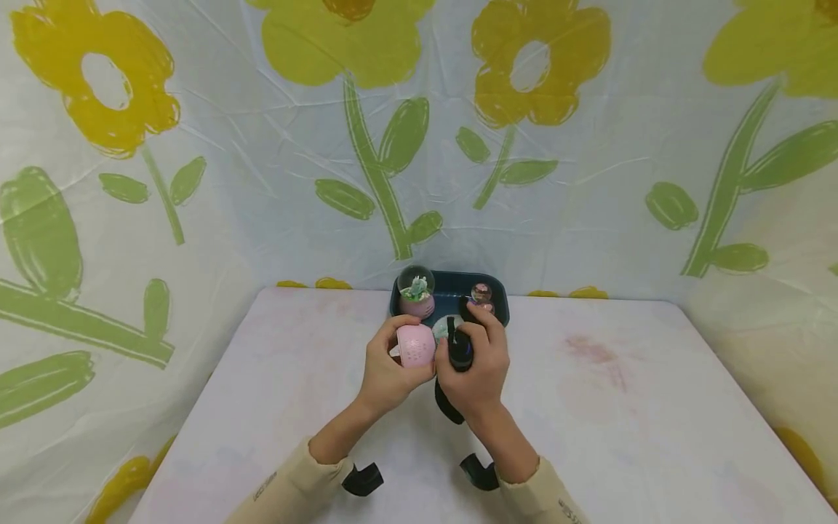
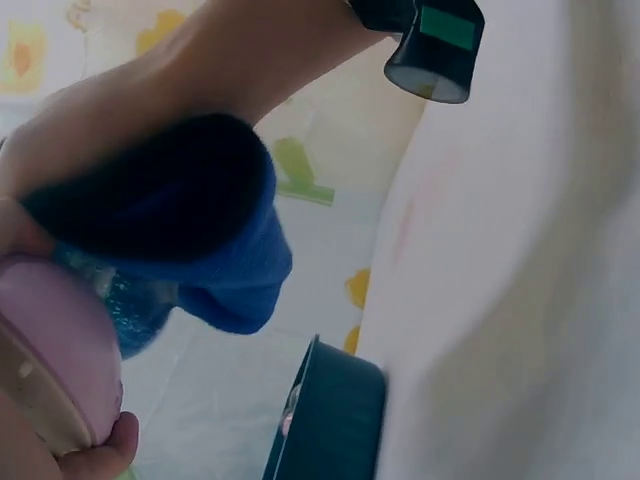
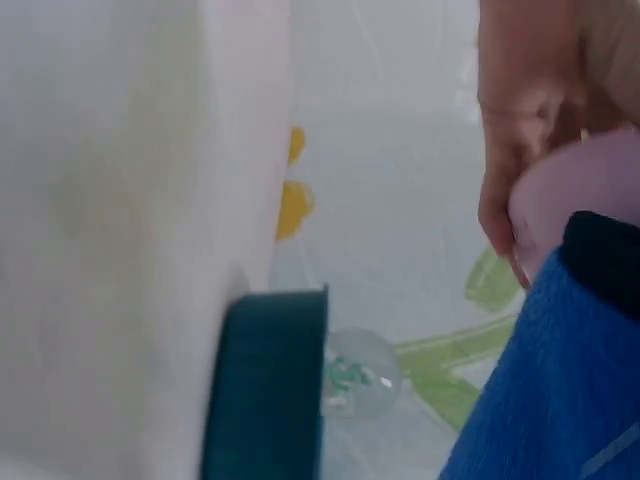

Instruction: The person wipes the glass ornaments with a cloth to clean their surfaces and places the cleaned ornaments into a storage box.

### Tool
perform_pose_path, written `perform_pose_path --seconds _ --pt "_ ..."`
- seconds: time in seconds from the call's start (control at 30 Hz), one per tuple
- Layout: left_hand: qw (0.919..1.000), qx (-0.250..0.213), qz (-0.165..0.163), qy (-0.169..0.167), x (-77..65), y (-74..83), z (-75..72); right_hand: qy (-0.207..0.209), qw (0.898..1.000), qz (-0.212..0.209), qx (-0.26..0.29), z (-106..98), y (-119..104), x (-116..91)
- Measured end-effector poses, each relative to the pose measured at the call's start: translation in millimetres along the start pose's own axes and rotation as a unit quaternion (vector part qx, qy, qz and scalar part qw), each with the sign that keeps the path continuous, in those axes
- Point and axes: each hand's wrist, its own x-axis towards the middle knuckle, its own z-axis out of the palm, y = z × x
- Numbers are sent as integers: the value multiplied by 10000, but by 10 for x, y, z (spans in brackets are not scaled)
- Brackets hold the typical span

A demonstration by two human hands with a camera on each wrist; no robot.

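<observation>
My left hand point(image 1: 386, 367) grips the pink base point(image 1: 416, 346) of a snow globe tipped on its side, its underside facing left. The glittery glass dome point(image 2: 140, 312) points toward my right hand point(image 1: 483, 364), partly hidden by the cloth. That hand holds a dark blue cloth point(image 2: 240, 275) against the dome, and a fold of it hangs below the fingers in the head view. Both hands are close together, just in front of a dark teal tray point(image 1: 452, 281). In the right wrist view the cloth point(image 3: 560, 385) overlaps the pink base.
At the tray's left end stands another snow globe point(image 1: 417, 291) with a pink base and green figure inside. A smaller globe point(image 1: 481, 294) sits at its right end. The white table point(image 1: 589, 407) meets a flower-printed backdrop point(image 1: 288, 182) behind the tray. Black straps point(image 1: 363, 479) show at the wrists.
</observation>
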Motion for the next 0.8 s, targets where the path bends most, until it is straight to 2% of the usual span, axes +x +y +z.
perform_pose_path --seconds 0.1,0.23,0.37,0.47,0.6,0.67,0.73,0.77,0.8 --pt "9981 507 349 -83 4 109 2 -606 9975 -143 -347 -44 -2 61" --pt "9940 799 633 -408 41 167 -48 -1450 9882 -10 -497 -116 -5 176" --pt "9909 728 627 -943 105 204 -137 -2385 9702 406 -96 -213 -3 307" --pt "9878 553 468 -1379 137 208 -202 -3169 9435 780 571 -294 21 398" --pt "9843 137 368 -1721 158 111 -264 -3871 8952 1351 1745 -374 87 462" --pt "9836 -170 340 -1762 163 14 -283 -3866 8731 1679 2451 -398 127 459" --pt "9832 -531 279 -1724 169 -85 -294 -3619 8544 2010 3141 -410 151 438" --pt "9829 -703 243 -1683 173 -126 -296 -3403 8492 2142 3424 -410 154 423" --pt "9829 -841 194 -1628 178 -160 -293 -3133 8481 2254 3629 -405 152 406"
